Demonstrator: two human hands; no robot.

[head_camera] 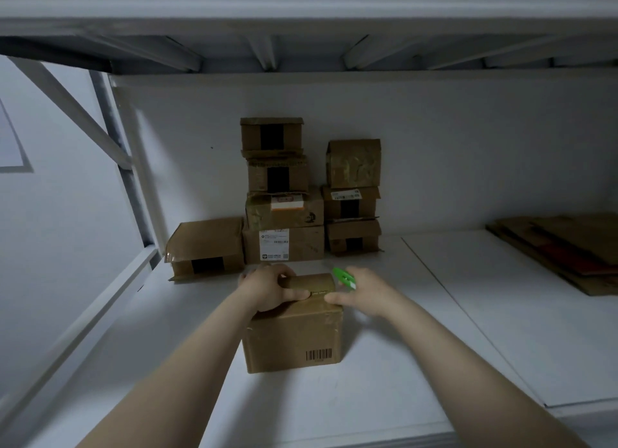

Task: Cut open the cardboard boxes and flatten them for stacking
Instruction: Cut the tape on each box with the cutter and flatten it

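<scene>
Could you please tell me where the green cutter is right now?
The green cutter is gripped in the right hand, centre-right in the head view, just beside the top right edge of the box that the left hand holds.

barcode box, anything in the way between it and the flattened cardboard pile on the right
Nothing visible does. Between the barcode box and the flattened cardboard pile lies only bare shelf board. The stacked boxes stand behind, against the wall. The left hand grips the box's top flap; the right hand holds the green cutter.
</scene>
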